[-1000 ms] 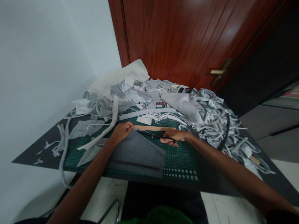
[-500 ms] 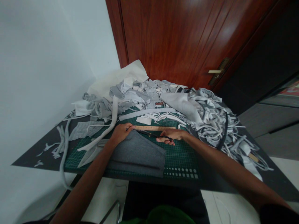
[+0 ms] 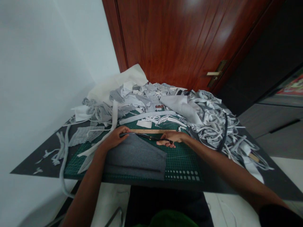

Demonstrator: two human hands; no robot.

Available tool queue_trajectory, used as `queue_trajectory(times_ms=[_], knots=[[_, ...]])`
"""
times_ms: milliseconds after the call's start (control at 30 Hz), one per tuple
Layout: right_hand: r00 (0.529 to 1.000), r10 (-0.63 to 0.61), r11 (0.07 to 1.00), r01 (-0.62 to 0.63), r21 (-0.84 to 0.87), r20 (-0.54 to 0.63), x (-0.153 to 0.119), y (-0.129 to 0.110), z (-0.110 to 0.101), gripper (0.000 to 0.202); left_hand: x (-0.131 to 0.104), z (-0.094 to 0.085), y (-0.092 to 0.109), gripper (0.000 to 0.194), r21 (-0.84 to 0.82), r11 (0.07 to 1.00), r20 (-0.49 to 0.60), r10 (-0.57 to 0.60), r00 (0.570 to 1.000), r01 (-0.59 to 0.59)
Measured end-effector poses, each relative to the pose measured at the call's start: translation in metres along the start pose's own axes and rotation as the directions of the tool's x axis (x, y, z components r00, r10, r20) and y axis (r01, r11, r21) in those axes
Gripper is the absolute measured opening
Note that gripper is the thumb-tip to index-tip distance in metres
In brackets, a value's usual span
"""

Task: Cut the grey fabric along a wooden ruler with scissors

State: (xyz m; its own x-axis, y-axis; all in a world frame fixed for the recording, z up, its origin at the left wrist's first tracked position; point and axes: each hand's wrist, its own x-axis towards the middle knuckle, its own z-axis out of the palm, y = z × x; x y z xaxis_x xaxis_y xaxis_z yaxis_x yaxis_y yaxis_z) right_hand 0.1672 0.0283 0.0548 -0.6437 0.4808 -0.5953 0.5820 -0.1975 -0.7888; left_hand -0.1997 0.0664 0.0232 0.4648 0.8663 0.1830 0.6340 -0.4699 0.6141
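A dark grey piece of fabric (image 3: pixel 139 156) lies on the green cutting mat (image 3: pixel 182 157). My left hand (image 3: pixel 117 137) is closed on its upper left edge, where a narrow dark strip shows at the fingertips. In my right hand (image 3: pixel 170 138) is a pair of dark scissors (image 3: pixel 151 138), the fingers wrapped round the handles. The blades point left along the fabric's upper edge, towards my left fingers. Just beyond them a wooden ruler (image 3: pixel 153 131) lies flat on the mat.
Pale fabric scraps (image 3: pixel 151 93) are heaped along the back of the dark table (image 3: pixel 213 179). On the right sits a tangle of grey and white strips (image 3: pixel 213 126). A long pale strip (image 3: pixel 66 157) hangs over the front left edge. Behind the table stands a wooden door (image 3: pixel 165 41).
My left hand has shifted slightly left along the fabric's upper edge, and more of the dark strip shows at its fingers. The scissors stay in my right hand. The view has moved a little.
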Motion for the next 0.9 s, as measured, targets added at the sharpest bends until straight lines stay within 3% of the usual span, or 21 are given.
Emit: queue_trajectory(times_ms=[300, 500, 767, 900], knots=[[0.999, -0.022, 0.997, 0.02, -0.078, -0.027, -0.01, -0.001, 0.003, 0.078, 0.0, 0.004, 0.014, 0.043, -0.02, 0.997, -0.09, -0.075, 0.993, 0.074], [0.999, -0.021, 0.999, 0.02, -0.045, -0.03, -0.029, 0.024, 0.002, 0.073, -0.002, 0.013, 0.029, 0.045, 0.012, 0.999, -0.013, -0.041, 0.999, 0.041], [0.999, -0.019, 1.0, 0.019, 0.014, 0.027, -0.071, 0.065, 0.004, 0.068, -0.009, 0.044, 0.067, 0.039, -0.043, 0.999, 0.068, -0.001, 0.998, 0.004], [0.999, -0.034, 0.999, 0.034, 0.003, 0.016, -0.082, 0.074, 0.006, 0.069, -0.004, 0.051, 0.074, 0.035, 0.044, 0.997, 0.066, 0.068, 0.996, -0.071]])
